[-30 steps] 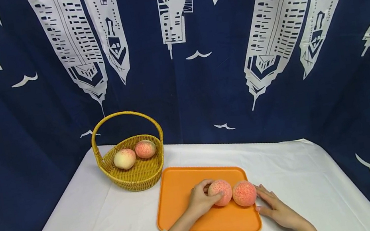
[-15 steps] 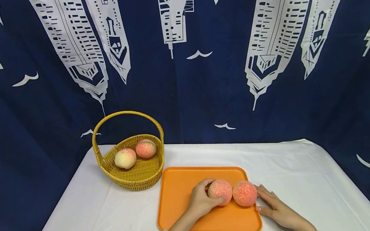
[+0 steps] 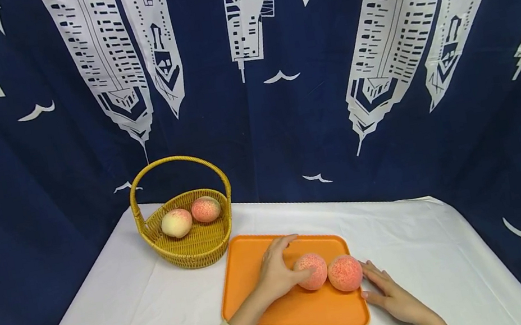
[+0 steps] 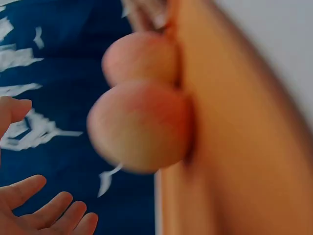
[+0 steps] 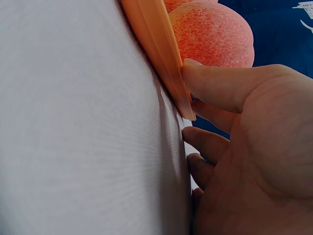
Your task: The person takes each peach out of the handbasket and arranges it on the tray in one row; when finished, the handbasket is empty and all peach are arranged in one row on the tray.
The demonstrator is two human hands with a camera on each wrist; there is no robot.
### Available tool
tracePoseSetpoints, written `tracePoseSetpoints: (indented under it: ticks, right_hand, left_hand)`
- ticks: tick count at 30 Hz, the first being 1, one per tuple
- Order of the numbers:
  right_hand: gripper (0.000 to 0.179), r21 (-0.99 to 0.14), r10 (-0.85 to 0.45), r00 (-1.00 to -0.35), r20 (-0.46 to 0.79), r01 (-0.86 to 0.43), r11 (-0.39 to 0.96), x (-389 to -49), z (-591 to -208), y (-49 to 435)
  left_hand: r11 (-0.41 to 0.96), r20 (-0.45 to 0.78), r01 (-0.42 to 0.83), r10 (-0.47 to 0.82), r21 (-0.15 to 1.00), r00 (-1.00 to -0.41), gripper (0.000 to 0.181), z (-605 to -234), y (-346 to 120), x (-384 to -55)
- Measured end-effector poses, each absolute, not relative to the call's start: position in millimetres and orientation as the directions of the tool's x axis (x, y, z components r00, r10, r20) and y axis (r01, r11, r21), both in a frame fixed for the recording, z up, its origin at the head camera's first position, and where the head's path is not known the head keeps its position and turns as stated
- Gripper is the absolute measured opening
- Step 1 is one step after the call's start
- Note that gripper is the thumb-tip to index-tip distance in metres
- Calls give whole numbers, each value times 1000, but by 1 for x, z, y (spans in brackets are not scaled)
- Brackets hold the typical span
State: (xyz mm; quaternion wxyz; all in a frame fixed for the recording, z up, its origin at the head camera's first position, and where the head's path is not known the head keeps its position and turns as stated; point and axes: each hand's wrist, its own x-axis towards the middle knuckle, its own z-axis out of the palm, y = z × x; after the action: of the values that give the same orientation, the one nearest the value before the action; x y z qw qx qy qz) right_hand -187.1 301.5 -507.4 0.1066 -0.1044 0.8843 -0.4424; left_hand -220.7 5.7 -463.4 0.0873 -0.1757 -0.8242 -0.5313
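Note:
Two pink peaches sit side by side on the orange tray [image 3: 247, 258], toward its right end. Beside the left peach [image 3: 313, 264] is my left hand [image 3: 274, 277], thumb and fingers spread. In the left wrist view a gap shows between those fingers [image 4: 63, 200] and the nearer peach [image 4: 142, 127]. At the tray's right edge rests my right hand [image 3: 394, 297], its fingers loosely bent. The right wrist view shows its thumb [image 5: 210, 83] against the tray rim [image 5: 168, 63], close to the right peach [image 3: 345, 273]. Whether it touches that peach I cannot tell.
A yellow wicker basket [image 3: 196, 260] with a tall handle stands at the back left, near the tray's corner. In it lie a pale peach [image 3: 176, 223] and a pinker peach [image 3: 205, 210]. A white cloth [image 3: 111, 317] covers the table; a dark blue curtain [image 3: 258, 146] hangs behind.
My left hand has let go of the left peach, spread its fingers and drawn slightly to the left. Both peaches on the tray and my right hand stay in place.

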Motion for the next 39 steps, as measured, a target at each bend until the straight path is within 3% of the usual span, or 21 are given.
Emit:
tracePoseSetpoints:
  ticks: [6, 17, 25, 39]
  right_hand:
    - [68, -809, -285, -954, -98, -90, 581, -188, -509, 300]
    - [67, -798, -289, -954, -75, -116, 592, -187, -506, 302]
    - [68, -812, -283, -954, -100, -86, 577, -187, -508, 302]
    - [69, -809, -268, -954, -135, -50, 586, -189, -507, 301]
  left_hand:
    - [465, 458, 400, -14, 790, -889, 61, -429, -59, -241]
    - [647, 290, 49, -272, 761, -918, 67, -421, -193, -305]
    - [642, 151, -79, -294, 762, -944, 72, -435, -212, -317]
    - [657, 150, -101, -314, 747, -937, 73, -445, -213, -323]
